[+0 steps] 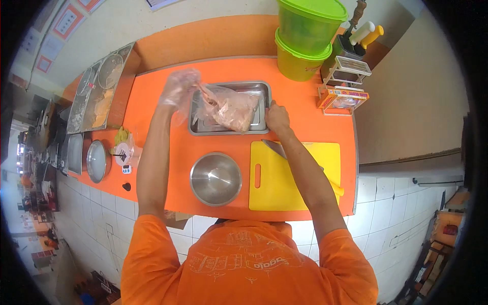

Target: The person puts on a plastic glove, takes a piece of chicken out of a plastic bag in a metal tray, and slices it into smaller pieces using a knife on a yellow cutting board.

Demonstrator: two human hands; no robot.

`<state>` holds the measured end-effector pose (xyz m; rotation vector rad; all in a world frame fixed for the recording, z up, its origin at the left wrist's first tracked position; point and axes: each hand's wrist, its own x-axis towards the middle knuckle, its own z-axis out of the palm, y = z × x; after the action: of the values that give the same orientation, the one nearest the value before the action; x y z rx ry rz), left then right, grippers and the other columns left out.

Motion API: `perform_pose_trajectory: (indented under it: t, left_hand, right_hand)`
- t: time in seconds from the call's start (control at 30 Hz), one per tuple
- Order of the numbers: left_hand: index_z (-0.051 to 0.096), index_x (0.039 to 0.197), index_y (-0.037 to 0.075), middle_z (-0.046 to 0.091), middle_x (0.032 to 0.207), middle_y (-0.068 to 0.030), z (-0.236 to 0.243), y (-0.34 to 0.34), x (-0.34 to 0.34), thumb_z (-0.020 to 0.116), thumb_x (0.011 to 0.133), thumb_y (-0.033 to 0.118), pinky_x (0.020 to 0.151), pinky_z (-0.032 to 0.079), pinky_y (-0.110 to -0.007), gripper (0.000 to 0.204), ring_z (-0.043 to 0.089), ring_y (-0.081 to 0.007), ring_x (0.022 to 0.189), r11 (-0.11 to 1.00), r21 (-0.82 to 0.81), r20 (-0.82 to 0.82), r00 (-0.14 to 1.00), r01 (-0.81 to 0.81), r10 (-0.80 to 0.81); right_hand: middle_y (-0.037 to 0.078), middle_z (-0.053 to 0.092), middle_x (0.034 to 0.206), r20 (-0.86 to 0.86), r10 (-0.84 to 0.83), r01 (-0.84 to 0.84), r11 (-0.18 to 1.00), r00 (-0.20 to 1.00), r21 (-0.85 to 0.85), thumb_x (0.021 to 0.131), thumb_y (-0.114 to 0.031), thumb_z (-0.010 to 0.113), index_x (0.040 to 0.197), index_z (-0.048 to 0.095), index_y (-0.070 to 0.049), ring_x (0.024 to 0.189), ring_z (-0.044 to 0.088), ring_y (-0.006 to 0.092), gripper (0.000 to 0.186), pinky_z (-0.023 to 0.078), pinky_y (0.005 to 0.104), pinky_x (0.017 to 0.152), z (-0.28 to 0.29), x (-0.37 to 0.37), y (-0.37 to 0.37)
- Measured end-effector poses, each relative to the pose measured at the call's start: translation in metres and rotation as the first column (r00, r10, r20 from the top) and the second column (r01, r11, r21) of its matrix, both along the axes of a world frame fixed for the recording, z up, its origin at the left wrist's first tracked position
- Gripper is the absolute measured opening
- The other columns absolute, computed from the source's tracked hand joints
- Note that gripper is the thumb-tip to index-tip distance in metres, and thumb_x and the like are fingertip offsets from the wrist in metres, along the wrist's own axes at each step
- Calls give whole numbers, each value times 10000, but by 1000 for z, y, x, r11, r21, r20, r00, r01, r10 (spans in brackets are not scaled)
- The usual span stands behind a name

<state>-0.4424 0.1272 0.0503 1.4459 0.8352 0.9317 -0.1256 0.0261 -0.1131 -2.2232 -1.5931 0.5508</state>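
- The left hand [178, 87], in a thin clear glove, is pinched shut on the top of a clear bag of raw meat [229, 108].
- The bag lies in a steel tray [262, 89] on the orange desk [162, 117].
- The bare right hand [277, 118] is clamped on the tray's right rim.
- Nearer the person sit a steel bowl [215, 179] and a yellow cutting board [284, 188] with a knife [275, 148] on it.

A pale pink raw chicken piece [230, 108] in a clear bag lies in the steel tray [195, 128].

Orange counter [168, 101], white tiled wall [386, 203], daylit kitchen
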Motion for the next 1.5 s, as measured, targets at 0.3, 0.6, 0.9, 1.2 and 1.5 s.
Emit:
perform_pose_trajectory:
  t: [0.3, 0.6, 0.9, 1.2, 1.5]
  left_hand:
    - [660, 988, 77, 623, 907, 14, -23, -3, -3, 691, 974, 162, 760, 483, -316, 91, 571, -115, 837, 963, -232, -220, 972, -139, 87]
    - [728, 1251, 106, 743, 1182, -160, -136, -12, -7, 802, 849, 301, 874, 555, -431, 453, 713, -352, 1008, 945, 328, -838, 464, 11, 286]
    - [792, 1147, 132, 750, 1099, -211, -126, -21, -5, 676, 885, 104, 883, 560, -431, 288, 722, -335, 1010, 957, 267, -778, 561, -113, 283]
    - [701, 828, 24, 719, 883, -121, -37, -32, 0, 612, 899, -1, 790, 543, -366, 117, 690, -211, 858, 992, -47, -638, 767, -115, 59]
    - [732, 953, 7, 736, 921, -212, -18, -32, -21, 626, 935, 166, 824, 547, -403, 192, 720, -279, 884, 834, 482, -762, 600, 271, 245]
  right_hand:
    - [305, 574, 1323, 153, 15, -34, 992, 988, 125, 993, -260, 599, 1423, 495, 12, 1188, 584, 500, 519, 510, 572, 961, 33, -29, -14]
    - [334, 483, 1382, -86, 76, -76, 997, 993, -1, 845, -297, 713, 1400, 571, -83, 1281, 482, 526, 612, 445, 585, 1058, 48, -103, 5]
    - [226, 581, 1039, -57, 453, -366, 782, 890, 504, 733, -109, 761, 855, 727, -52, 931, 640, 419, 138, 561, 471, 852, 22, -91, 60]
    - [200, 671, 1061, -79, 357, -306, 879, 931, 364, 898, -184, 706, 1159, 756, -61, 1023, 659, 360, 292, 544, 447, 908, 50, -37, -3]
    - [215, 628, 1158, 130, 90, -90, 996, 987, -1, 877, -182, 772, 1321, 593, -49, 1112, 596, 395, 497, 519, 495, 927, 65, 96, -282]
